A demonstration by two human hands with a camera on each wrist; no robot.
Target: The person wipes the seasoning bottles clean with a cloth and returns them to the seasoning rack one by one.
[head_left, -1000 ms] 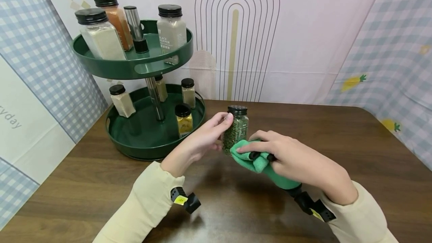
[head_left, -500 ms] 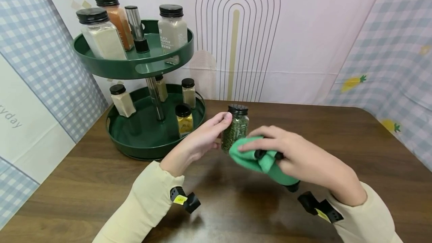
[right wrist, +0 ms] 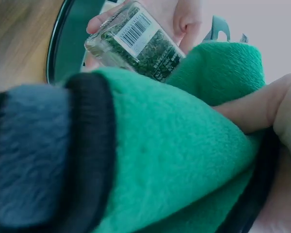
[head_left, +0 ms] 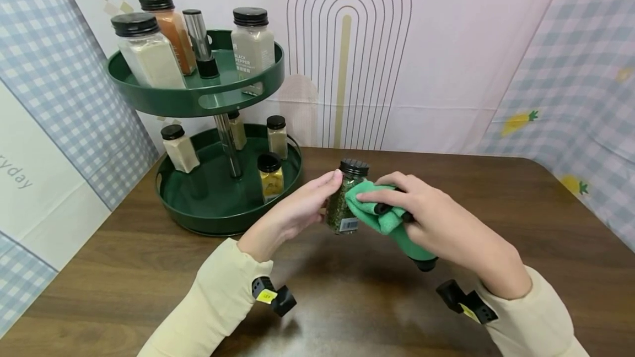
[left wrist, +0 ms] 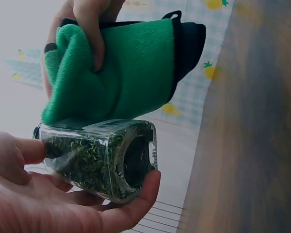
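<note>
A clear square-sided spice jar (head_left: 339, 208) of green dried herbs, with a black lid, is held tilted above the table by my left hand (head_left: 297, 203). In the left wrist view, thumb and fingers wrap the jar (left wrist: 87, 162) and one finger reaches its base. My right hand (head_left: 436, 219) grips a bunched green cloth (head_left: 379, 211) with dark edging. The cloth lies against the jar's upper side, just below the lid. A barcode label (right wrist: 135, 31) faces up toward the right wrist camera. Folds of cloth hide part of the jar.
At the left stands a two-tier green rack (head_left: 198, 216). Its upper tier carries large jars, including a black pepper jar (head_left: 253, 51); several smaller jars, one a yellow spice jar (head_left: 271, 176), stand on the lower tier. A wooden table (head_left: 476, 197) extends to the right.
The jar has been turned, so its barcode label now shows, and its base leans toward me. The right hand has brought the cloth up from the jar's lower part to near its lid.
</note>
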